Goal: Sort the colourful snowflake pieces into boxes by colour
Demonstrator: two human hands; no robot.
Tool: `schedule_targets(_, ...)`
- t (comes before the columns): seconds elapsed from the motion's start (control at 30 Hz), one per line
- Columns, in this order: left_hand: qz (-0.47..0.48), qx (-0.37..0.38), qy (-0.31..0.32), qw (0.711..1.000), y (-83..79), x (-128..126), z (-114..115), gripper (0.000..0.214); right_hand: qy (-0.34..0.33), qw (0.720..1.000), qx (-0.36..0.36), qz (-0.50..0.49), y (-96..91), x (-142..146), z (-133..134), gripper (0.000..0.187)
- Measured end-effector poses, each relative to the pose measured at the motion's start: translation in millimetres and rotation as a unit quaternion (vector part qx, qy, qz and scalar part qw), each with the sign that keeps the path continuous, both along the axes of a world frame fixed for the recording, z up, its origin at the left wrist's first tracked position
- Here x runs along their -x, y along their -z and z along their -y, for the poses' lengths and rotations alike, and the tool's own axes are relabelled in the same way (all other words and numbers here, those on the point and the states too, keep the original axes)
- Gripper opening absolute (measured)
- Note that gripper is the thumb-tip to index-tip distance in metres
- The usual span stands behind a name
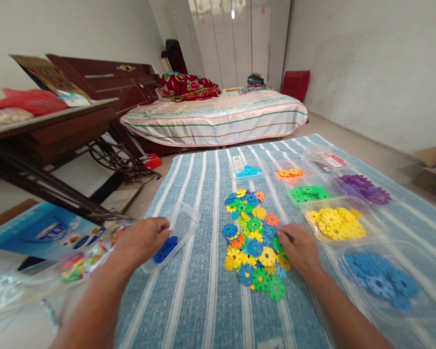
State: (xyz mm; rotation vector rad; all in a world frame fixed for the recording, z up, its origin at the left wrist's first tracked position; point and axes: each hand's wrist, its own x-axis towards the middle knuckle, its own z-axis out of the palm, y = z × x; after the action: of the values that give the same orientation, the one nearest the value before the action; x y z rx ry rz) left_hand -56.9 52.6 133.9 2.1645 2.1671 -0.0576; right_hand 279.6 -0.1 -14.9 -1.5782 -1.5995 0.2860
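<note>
Nearest to me on my feed, the left hand was clamped on the rim of a clear tub, which tilted on the striped cloth with a few dark blue discs gathered in its low corner. Beside that forearm lay a clear bag with mixed coloured pieces in it.

The right hand rested palm down at the right edge of the loose pile of discs. Its fingers were drawn together on a green piece, though I could not tell whether they actually pinched it. The pile lay in the middle of the cloth, between the two hands, with blue, yellow, green and orange mixed together.

To the right of that wrist stood a big tub of blue discs. Just beyond it was a tub of yellow discs, heaped full. Farther on were a tub of green discs and a tub of purple discs, side by side. At the far end of the cloth sat a tub of orange discs and a tub of light blue discs, each only thinly filled. Past the cloth was the bed.
</note>
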Motion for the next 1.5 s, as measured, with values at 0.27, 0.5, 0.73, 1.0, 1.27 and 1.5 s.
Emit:
schedule_targets(0.27, 0.182, -0.04, 0.127, 0.974, 44.1, -77.3, -5.0, 0.033, 0.0, 1.0, 0.002, -0.006, -0.4, 1.1, 0.1, 0.023)
schedule_targets(0.5, 0.163, -0.099, 0.138, 0.972, 103.5, -120.1, -67.2, 0.051, -0.002, 1.0, 0.003, -0.011, 1.4, 2.2, -1.1, 0.022)
schedule_targets(0.73, 0.158, -0.059, 0.162, 0.972, 115.1, -148.6, -77.4, 0.057, 0.007, 1.0, -0.006, -0.014, -0.6, 4.7, -1.8, 0.023)
schedule_targets(1.0, 0.185, -0.021, 0.209, 0.96, 103.1, -156.7, -25.9, 0.054, 0.007, 1.0, -0.007, -0.019, -0.7, 5.6, -1.2, 0.022)
schedule_targets(1.27, 0.177, 0.003, 0.274, 0.945, 81.8, -164.7, 20.5, 0.043, 0.002, 0.999, 0.003, -0.035, -0.7, 6.0, -0.7, 0.02)
schedule_targets(1.5, 0.213, -0.055, 0.297, 0.929, 71.5, -171.7, -5.9, 0.022, 0.011, 0.999, 0.007, -0.036, 0.0, 6.5, -1.1, 0.022)
